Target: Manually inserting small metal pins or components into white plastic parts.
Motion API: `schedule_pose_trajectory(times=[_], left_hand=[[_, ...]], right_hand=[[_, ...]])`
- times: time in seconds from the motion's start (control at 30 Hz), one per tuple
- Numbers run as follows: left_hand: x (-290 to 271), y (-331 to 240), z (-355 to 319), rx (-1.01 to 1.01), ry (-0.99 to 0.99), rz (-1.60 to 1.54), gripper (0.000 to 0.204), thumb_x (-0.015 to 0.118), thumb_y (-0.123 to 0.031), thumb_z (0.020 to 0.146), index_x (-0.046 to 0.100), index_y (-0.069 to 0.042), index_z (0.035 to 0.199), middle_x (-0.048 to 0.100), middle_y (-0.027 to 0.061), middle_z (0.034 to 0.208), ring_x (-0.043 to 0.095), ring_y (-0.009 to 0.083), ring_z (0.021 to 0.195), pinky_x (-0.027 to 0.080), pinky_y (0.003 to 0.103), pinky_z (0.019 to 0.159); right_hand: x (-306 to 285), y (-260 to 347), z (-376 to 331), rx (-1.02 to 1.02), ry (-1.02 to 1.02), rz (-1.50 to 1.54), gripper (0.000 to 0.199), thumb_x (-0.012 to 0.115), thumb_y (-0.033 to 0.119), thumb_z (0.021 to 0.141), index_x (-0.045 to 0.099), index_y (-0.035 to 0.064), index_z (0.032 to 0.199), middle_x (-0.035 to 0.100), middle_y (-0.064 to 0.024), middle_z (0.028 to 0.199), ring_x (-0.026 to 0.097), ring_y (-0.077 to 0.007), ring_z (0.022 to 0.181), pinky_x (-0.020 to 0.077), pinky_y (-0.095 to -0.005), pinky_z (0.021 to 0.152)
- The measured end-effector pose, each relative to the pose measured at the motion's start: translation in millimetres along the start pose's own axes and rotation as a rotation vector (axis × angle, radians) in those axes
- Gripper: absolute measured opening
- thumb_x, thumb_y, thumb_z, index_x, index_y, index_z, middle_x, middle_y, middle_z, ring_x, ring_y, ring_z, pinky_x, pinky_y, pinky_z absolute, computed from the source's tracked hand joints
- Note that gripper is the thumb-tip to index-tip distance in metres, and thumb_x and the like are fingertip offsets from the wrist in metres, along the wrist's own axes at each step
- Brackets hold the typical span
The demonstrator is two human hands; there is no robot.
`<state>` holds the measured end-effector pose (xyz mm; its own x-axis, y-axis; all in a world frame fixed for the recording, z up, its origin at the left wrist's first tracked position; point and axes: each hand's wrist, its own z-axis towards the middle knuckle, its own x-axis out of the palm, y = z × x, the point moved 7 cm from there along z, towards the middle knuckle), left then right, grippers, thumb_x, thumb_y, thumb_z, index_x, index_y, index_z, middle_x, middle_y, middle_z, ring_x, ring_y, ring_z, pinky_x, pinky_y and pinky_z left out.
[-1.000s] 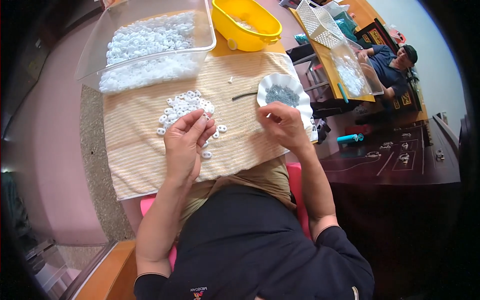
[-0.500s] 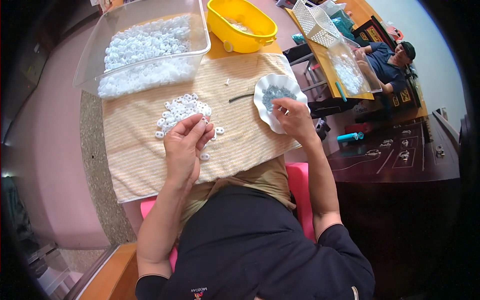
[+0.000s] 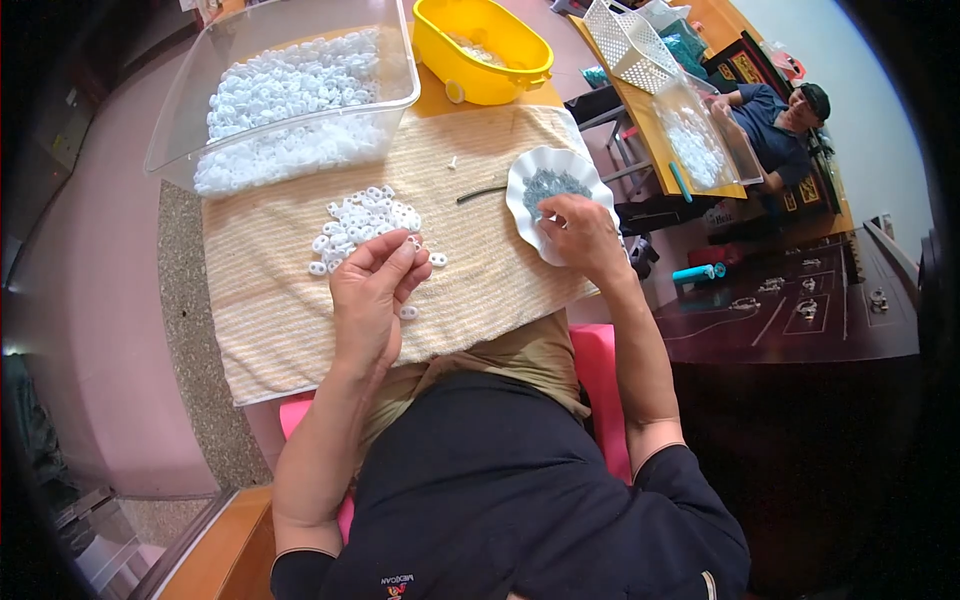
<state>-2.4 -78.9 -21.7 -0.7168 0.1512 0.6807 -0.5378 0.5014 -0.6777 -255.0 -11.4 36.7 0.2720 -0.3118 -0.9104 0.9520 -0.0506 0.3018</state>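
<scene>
My left hand is closed in a pinch on a small white plastic piece at its thumb and fingertips. Just beyond it lies a pile of white oval two-hole pieces, with a few loose ones near my fingers. On the right, my right hand reaches over the near edge of a white wavy-rimmed dish. Small greyish, see-through parts fill the dish. The fingers of this hand are drawn together, and whatever is between them is hidden.
A clear tub of white pieces stands at the far left, beside a yellow wheeled tub. A dark thin rod and a small white part lie on the striped cloth. Another person sits at a table at far right.
My right hand has shifted very slightly at the dish, its fingers still together. My left hand keeps its pinch in nearly the same place.
</scene>
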Motion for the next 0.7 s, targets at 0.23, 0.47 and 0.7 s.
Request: schedule_pose_trajectory(times=[0.23, 0.47, 0.7], left_hand=[[0.5, 0.7, -0.8, -0.003, -0.007, -0.004, 0.017, 0.063, -0.001, 0.087, 0.062, 0.004, 0.103, 0.065, 0.011, 0.093, 0.065, 0.0159, 0.081, 0.058, 0.026, 0.073], [0.7, 1.0, -1.0, -0.009, -0.002, -0.005, 0.017, 0.064, -0.003, 0.087, 0.062, 0.004, 0.103, 0.066, 0.01, 0.092, 0.066, 0.0153, 0.079, 0.058, 0.025, 0.072], [1.5, 1.2, -1.9, -0.011, -0.004, 0.004, 0.016, 0.064, -0.003, 0.087, 0.062, 0.003, 0.102, 0.066, 0.0091, 0.091, 0.065, 0.0145, 0.079, 0.057, 0.025, 0.071]], right_hand=[[1.0, 2.5, 0.7, -0.014, 0.012, -0.02, 0.012, 0.066, 0.009, 0.076, 0.066, 0.0033, 0.086, 0.065, -0.0142, 0.082, 0.063, -0.0322, 0.081, 0.0502, -0.0398, 0.073], [1.7, 10.6, 2.9, -0.06, 0.047, -0.075, 0.007, 0.062, 0.011, 0.079, 0.064, 0.0046, 0.081, 0.064, -0.0157, 0.082, 0.062, -0.0338, 0.081, 0.0501, -0.0425, 0.075], [4.5, 7.3, 2.5, -0.051, 0.093, -0.09, 0.008, 0.059, 0.011, 0.081, 0.063, 0.0043, 0.082, 0.063, -0.0161, 0.082, 0.062, -0.0346, 0.081, 0.0499, -0.0436, 0.074]])
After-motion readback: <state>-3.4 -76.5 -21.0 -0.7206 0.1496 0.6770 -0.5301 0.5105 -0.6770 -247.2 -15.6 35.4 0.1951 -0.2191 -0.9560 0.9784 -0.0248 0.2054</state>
